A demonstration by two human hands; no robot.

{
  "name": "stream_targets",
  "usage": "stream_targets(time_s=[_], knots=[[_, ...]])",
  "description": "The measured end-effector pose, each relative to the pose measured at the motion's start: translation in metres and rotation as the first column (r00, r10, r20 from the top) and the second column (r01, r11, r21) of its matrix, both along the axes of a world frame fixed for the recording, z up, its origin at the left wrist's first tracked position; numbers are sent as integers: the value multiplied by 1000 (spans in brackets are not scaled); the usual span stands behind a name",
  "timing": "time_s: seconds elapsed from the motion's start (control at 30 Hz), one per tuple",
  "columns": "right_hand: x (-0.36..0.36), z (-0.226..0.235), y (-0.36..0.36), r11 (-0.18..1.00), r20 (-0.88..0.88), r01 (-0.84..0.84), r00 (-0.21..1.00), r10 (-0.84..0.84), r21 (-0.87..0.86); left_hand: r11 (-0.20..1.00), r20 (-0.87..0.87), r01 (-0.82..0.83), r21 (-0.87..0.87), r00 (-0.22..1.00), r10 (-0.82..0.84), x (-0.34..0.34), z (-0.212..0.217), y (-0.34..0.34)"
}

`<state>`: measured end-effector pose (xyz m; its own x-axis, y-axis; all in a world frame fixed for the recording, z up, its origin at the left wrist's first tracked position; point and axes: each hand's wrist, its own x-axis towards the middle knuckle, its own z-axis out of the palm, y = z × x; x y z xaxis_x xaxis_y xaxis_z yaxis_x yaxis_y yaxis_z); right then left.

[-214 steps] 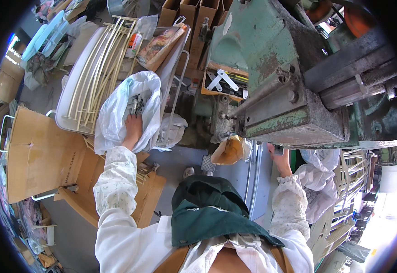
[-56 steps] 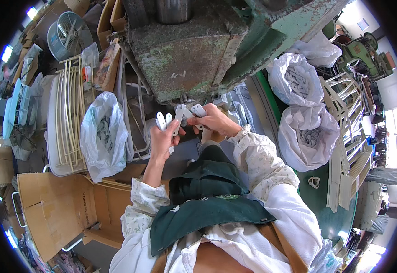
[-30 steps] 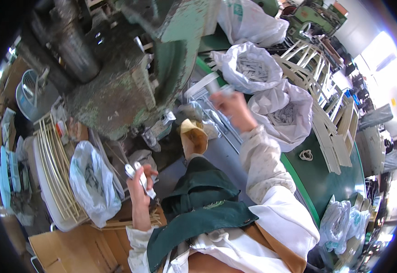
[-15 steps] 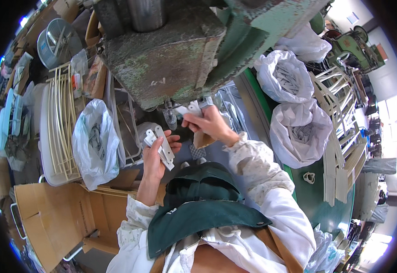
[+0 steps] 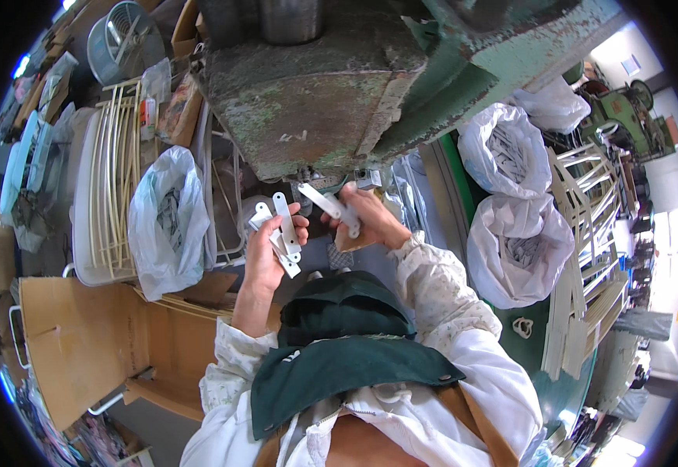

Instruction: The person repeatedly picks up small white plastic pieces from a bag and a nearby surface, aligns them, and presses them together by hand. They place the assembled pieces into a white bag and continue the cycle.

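Observation:
Several flat pale metal strips (image 5: 284, 221) with holes at their ends are fanned out in my left hand (image 5: 259, 261), its fingers closed round them. My right hand (image 5: 376, 221) pinches another metal strip (image 5: 319, 199), which slants down toward the palm and is smeared at its lower end. Both hands are just below the worn green press (image 5: 300, 117), the right one close beneath its lower edge. The press's working part (image 5: 308, 177) is partly hidden in shadow. The strips in the two hands are apart.
To the left, a plastic bag of small metal pieces (image 5: 169, 226) stands beside a bin of long rods (image 5: 109, 187). An open cardboard box (image 5: 82, 342) lies lower left. On the right, two white sacks (image 5: 485, 261) (image 5: 475, 156) of metal pieces sit by stacked long strips (image 5: 580, 327).
My right hand has drawn its strip away from the press and turned it to slant downward. The strips in my left hand are spread further apart. The whole view has shifted slightly.

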<state>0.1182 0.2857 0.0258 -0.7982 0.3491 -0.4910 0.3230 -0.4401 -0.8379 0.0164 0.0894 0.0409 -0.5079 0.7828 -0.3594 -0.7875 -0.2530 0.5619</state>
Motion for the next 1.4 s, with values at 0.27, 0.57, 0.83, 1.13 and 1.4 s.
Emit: stream_targets(time_s=[0.27, 0.57, 0.83, 1.13, 1.4], knots=[[-72, -169, 114, 374, 87, -311, 857, 507, 874, 997, 150, 21, -71, 989, -10, 22, -17, -6], [-115, -173, 84, 55, 164, -180, 962, 220, 982, 989, 63, -9, -147, 998, 19, 22, -11, -6], [-117, -179, 84, 27, 208, -216, 960, 190, 976, 981, -66, -89, -172, 995, 78, 17, -9, -1], [-112, -175, 83, 36, 210, -219, 963, 169, 975, 996, -359, -81, -43, 931, 60, 11, 1, -7], [-112, -171, 87, 57, 210, -220, 967, 143, 974, 994, -379, -67, -86, 925, 30, 9, -3, -12]])
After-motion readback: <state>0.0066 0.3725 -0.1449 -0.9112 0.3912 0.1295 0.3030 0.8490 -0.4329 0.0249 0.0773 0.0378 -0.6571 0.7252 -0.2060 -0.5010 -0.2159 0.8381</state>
